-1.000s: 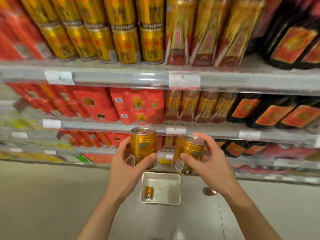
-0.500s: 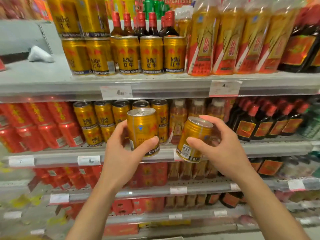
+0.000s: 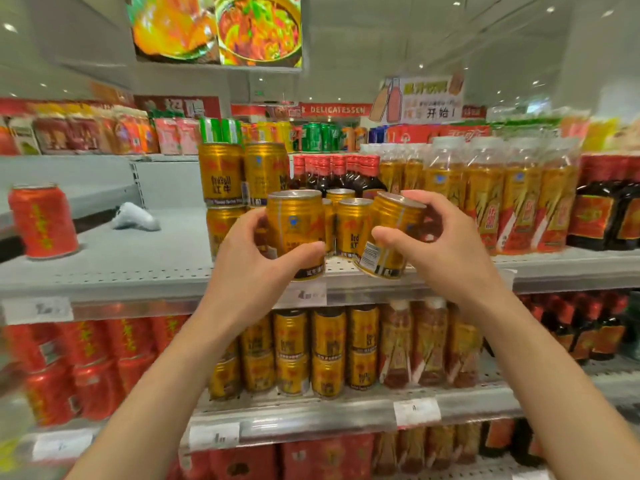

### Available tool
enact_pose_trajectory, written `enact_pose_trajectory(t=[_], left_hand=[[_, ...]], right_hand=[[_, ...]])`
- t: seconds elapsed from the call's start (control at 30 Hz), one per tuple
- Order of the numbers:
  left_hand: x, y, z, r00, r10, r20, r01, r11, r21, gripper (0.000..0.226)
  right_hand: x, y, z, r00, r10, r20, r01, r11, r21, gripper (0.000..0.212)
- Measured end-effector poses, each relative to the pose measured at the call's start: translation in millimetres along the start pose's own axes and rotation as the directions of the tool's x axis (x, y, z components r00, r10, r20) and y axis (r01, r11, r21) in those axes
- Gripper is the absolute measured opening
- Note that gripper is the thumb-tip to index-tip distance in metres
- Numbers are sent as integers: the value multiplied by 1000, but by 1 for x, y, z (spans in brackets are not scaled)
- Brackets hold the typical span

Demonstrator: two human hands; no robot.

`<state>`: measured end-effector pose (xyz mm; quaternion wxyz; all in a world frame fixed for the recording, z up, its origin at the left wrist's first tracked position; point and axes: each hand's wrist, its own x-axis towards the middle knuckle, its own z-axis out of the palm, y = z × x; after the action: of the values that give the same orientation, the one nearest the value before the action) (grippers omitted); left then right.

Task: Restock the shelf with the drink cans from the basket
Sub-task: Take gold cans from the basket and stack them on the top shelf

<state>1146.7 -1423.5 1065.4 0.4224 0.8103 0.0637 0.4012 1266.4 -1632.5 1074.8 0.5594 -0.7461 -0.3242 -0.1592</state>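
My left hand (image 3: 254, 268) grips an upright gold drink can (image 3: 295, 226) at the front edge of the top grey shelf (image 3: 138, 271). In my right hand (image 3: 446, 251) is a second gold can (image 3: 389, 237), tilted with its top leaning right and its barcode facing me. Both cans hover just over the shelf lip, in front of gold cans (image 3: 351, 225) standing there. A double stack of the same cans (image 3: 242, 178) rises behind my left hand. The basket is out of view.
On the top shelf, a lone red can (image 3: 41, 220) stands at the left beside a crumpled white wrapper (image 3: 135, 218). Bottles of yellow drink (image 3: 485, 199) and dark bottles (image 3: 602, 216) fill the right. More gold cans (image 3: 311, 351) and red cans (image 3: 76, 372) sit on the shelf below.
Both hands have lifted their cans from above the floor basket up past the lower shelves to the top shelf's front edge. My view has tilted upward with them.
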Motion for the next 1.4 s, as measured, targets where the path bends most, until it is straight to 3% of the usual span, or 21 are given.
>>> enact_pose_trajectory(t=[0.1, 0.27, 0.37, 0.57, 0.73, 0.93, 1.4], left_hand=[[24, 18, -5, 998, 44, 40, -44, 999, 3, 97], [65, 51, -8, 986, 143, 85, -155, 975, 159, 69], [88, 68, -11, 978, 158, 137, -189, 949, 253, 68], [132, 84, -13, 939, 145, 312, -268, 878, 398, 73], [163, 78, -11, 916, 87, 391, -284, 831, 479, 99], [176, 63, 0, 905, 27, 425, -301, 746, 594, 89], [176, 58, 6, 892, -54, 449, -365, 500, 786, 94]], right_hand=[[33, -14, 4, 1000, -26, -15, 26, 1000, -11, 72], [77, -27, -6, 999, -51, 17, 52, 995, -81, 76], [94, -29, -12, 999, -37, 30, 41, 990, -136, 82], [116, -27, -14, 992, -53, 111, 72, 981, -182, 79], [130, -29, -6, 981, -56, 186, 91, 979, -182, 79], [141, -24, 4, 972, -46, 230, 97, 972, -215, 78], [140, -9, 16, 970, -29, 241, 75, 980, -186, 83]])
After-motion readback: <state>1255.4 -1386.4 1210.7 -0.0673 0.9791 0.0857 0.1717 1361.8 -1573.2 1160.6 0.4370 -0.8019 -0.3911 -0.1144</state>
